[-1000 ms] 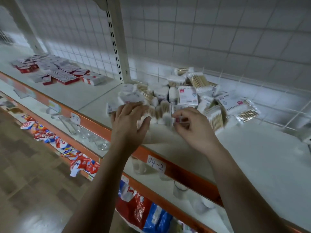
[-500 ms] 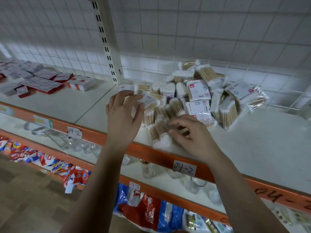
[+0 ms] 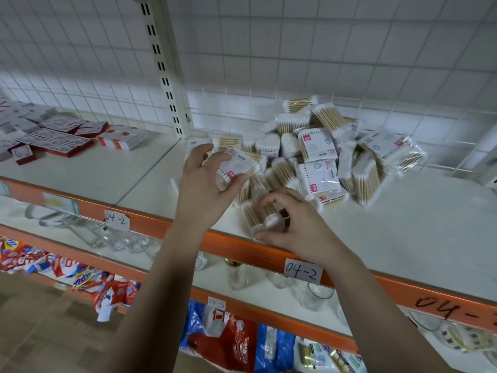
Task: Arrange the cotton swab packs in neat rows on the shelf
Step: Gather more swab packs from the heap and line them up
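Since the frame half a second back, your left grip (image 3: 205, 184) has gone from lying flat over the heap's left edge to curling thumb and fingers round a labelled pack (image 3: 238, 168). It holds that pack tilted at the left side of the heap of cotton swab packs (image 3: 320, 149). Your right grip (image 3: 293, 227) has hardly shifted. Its fingers and thumb pinch a front pack (image 3: 259, 214) that lies on the shelf (image 3: 403, 227), right at the orange front rail (image 3: 231, 244).

All the other packs sit in one loose jumble toward the back of this bay, some flat, some on edge, a few close against the wire grid (image 3: 349, 76). No row is laid yet, so you seem to be at the very start, pulling out the first packs to begin a line.

Your next move calls for choosing where that line begins; the stretch of shelf to the right of the heap looks the natural place. Set both packs down flat, the same way up, edges touching and square to the rail. The film wrappers probably slip, so hold each pack across its width, not by a corner. Mind the front pack: it lies so near the lip that a nudge could send it over.
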### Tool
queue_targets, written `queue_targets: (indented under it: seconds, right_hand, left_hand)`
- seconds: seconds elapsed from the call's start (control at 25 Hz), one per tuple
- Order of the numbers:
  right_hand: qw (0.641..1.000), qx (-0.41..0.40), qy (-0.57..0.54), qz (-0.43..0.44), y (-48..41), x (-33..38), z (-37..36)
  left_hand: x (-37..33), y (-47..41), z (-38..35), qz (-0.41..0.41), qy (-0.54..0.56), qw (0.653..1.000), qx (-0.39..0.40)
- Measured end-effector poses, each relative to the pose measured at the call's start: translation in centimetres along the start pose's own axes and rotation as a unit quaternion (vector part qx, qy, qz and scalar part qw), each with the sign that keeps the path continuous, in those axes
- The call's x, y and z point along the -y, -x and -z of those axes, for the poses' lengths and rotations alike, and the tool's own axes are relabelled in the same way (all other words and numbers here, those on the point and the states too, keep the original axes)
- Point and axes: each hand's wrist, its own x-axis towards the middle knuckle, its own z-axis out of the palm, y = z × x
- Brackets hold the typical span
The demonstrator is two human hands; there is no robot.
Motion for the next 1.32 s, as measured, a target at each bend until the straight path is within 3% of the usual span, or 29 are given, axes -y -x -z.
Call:
queue_targets:
  seconds: [0.24, 0.48, 0.64, 0.96, 1.32]
  right_hand:
    - [0.998, -0.026, 0.029, -0.046, -0.1, 0.1, 0.2]
    - [0.995, -0.092, 0.005, -0.027, 0.1, 0.4, 1.6]
    - [0.988, -0.148, -0.034, -0.037, 0.4, 0.3, 3.0]
    - [0.981, -0.173, 0.061, -0.062, 2.6, -0.7, 6.4]
    - [0.954, -0.268, 0.107, -0.085, 8.9, -3.0, 13.1]
  left_hand:
    - [-0.2, -0.2, 0.5, 0.018, 0.011, 1.000, 0.022]
    - [-0.3, 0.0, 1.0, -0.003, 0.016, 1.000, -0.014]
    - [-1.1, 0.0, 2.1, 0.007, 0.111, 0.993, -0.041]
    - [-5.1, -0.4, 0.8, -0.047, 0.197, 0.976, -0.085]
    - [-12.9, 1.2, -3.3, -0.063, 0.262, 0.961, 0.061]
